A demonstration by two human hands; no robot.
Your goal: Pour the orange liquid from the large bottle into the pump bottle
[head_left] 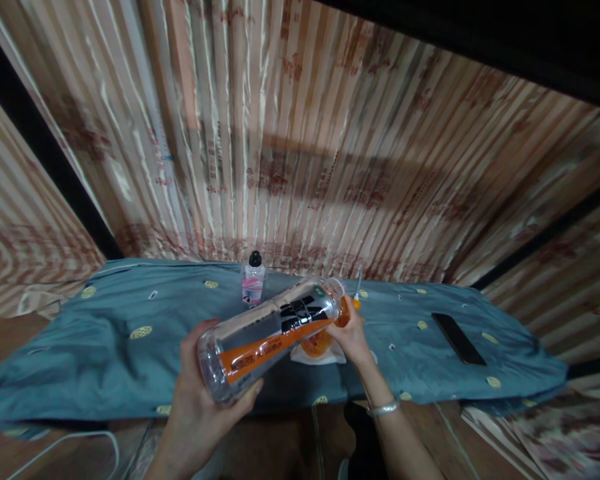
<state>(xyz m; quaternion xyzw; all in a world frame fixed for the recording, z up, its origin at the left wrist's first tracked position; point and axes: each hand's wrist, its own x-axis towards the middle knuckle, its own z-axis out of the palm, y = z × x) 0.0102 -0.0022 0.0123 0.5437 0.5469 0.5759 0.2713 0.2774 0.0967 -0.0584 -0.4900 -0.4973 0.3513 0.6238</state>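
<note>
Here, clear bottle [273,340] tilted between both hands, left [207,400] gripping base, right [349,333] near mouth

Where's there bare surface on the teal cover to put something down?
Widest: the teal cover left of the small pink-labelled bottle. Also between the right hand and phone, and right of the phone. Crowded mid-cover: orange container, white cloth, large bottle held above.
</note>
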